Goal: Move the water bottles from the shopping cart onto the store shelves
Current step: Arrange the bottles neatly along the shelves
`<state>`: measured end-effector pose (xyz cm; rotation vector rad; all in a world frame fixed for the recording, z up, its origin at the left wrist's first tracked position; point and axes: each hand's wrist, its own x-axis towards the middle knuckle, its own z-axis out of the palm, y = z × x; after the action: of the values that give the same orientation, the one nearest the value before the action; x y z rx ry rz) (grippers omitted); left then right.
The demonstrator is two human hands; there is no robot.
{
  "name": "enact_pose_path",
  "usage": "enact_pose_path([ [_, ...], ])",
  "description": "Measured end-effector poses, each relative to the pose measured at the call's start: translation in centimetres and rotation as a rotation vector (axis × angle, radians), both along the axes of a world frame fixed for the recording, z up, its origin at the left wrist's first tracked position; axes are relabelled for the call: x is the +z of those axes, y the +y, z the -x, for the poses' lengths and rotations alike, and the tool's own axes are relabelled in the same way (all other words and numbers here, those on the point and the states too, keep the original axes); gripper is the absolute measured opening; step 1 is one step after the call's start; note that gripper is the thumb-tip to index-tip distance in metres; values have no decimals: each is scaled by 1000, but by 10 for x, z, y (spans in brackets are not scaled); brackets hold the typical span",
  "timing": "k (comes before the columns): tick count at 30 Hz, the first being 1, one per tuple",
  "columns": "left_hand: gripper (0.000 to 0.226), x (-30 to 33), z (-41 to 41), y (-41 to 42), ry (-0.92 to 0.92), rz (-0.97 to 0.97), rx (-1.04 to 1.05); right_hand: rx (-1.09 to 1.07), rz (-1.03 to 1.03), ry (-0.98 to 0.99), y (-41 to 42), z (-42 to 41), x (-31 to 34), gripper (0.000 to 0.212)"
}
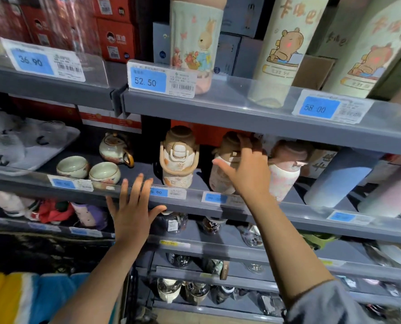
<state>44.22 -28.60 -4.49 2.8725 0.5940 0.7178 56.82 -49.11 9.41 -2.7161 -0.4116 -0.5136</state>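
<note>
On the middle grey shelf [195, 208] stand three stout water bottles. The left one [179, 157] is cream and brown with a carry handle. My right hand [247, 170] reaches over the shelf's clear front lip and grips the middle bottle [220, 178], with fingers on its brown lid and the thumb across its body. A pink and white bottle [286, 174] stands just right of it. My left hand [133, 208] is spread flat, with its fingers over the shelf's front edge near a price tag. The shopping cart is out of view.
A teapot [116, 148] and two cups [88, 169] sit left of the bottles. Tall cartoon flasks [281, 50] and red boxes [115, 38] fill the upper shelf. Pastel tumblers [339, 178] lean at the right. Lower shelves hold more bottles; folded towels [31, 298] lie at bottom left.
</note>
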Motion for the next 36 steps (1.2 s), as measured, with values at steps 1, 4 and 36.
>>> enact_pose_path([
  [1, 78, 0, 1, 0, 6, 4, 2, 5, 28, -10, 0, -2, 3, 65],
  [4, 78, 0, 1, -1, 16, 6, 6, 110, 110, -18, -13, -10, 16, 55],
  [36, 75, -3, -9, -55, -123, -16, -69, 340, 92, 144, -36, -8, 34, 47],
])
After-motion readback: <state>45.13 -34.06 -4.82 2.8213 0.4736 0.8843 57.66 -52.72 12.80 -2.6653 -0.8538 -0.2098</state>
